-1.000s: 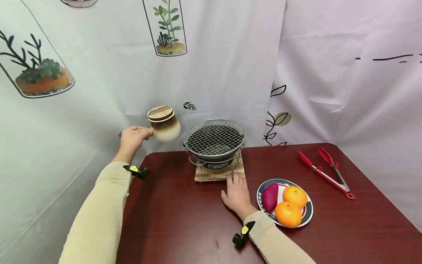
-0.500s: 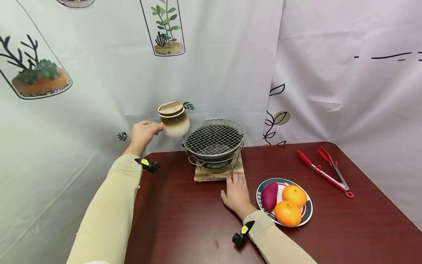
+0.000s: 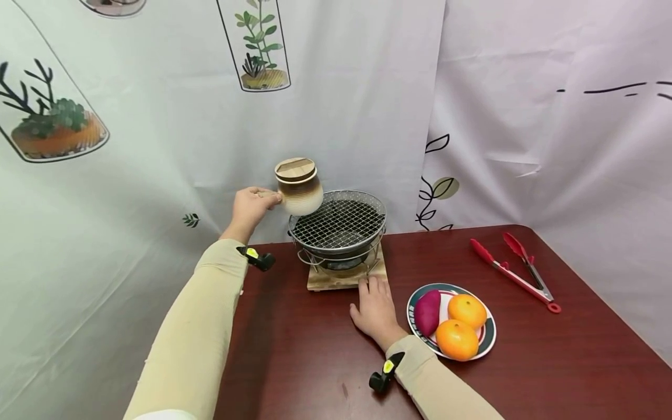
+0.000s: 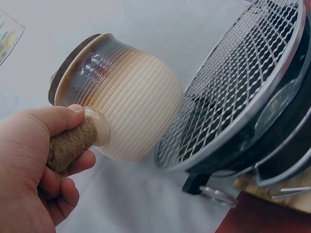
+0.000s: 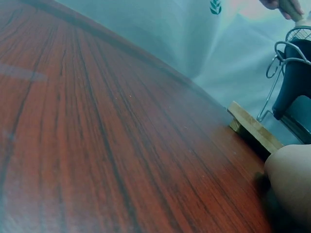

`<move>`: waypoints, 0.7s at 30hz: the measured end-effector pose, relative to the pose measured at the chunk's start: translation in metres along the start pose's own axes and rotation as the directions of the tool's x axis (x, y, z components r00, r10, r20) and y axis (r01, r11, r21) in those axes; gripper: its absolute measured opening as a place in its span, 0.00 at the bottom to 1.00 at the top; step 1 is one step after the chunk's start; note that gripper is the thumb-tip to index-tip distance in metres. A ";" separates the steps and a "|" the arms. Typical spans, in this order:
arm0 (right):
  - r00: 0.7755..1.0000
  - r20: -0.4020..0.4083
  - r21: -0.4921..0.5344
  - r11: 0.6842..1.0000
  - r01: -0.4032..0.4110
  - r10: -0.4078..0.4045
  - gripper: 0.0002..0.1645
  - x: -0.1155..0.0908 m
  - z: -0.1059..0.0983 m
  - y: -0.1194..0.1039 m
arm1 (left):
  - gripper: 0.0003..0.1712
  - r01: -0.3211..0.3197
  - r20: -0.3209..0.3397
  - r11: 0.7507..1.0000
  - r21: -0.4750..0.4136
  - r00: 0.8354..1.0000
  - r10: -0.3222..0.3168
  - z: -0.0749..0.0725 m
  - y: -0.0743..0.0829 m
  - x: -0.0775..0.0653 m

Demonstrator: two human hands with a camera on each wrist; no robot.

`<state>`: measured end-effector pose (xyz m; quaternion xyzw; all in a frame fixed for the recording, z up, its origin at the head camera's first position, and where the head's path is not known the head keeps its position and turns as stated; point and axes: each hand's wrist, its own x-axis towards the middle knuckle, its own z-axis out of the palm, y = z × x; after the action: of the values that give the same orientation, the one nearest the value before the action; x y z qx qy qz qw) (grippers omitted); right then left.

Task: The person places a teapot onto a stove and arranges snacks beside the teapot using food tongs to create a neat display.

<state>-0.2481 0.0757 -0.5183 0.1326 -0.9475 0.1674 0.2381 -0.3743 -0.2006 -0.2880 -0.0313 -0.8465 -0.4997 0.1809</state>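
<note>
A ribbed ceramic pot, brown at the neck and cream below, has a wooden lid. My left hand grips its side handle, which is wrapped in twine, and holds the pot in the air over the left rim of a round grill. A wire mesh covers the grill's top. Beneath the grill lies a wooden board. My right hand rests on the table with its fingers extended, fingertips at the board's front edge.
Right of my right hand stands a plate with two oranges and a purple sweet potato. Red-tipped tongs lie spread at the table's right. A printed white curtain hangs behind the dark red table.
My left hand has carried the pot to the right and slightly up, from left of the grill to over its left rim. The right hand has stayed in place.
</note>
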 end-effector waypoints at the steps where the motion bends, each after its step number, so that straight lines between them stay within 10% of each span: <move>1: 1.000 0.005 0.001 1.000 -0.002 0.002 0.38 0.000 0.000 0.000 | 0.21 -0.002 0.003 1.000 -0.004 1.000 0.002 0.003 0.001 0.000; 21: 1.000 0.022 -0.016 1.000 -0.013 0.013 0.38 0.001 0.002 0.000 | 0.17 -0.026 0.013 0.999 -0.026 1.000 0.026 0.042 0.008 0.007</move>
<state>-0.2495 0.0754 -0.5193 0.1265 -0.9522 0.1599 0.2275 -0.3903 -0.1615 -0.2972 -0.0479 -0.8406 -0.5081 0.1811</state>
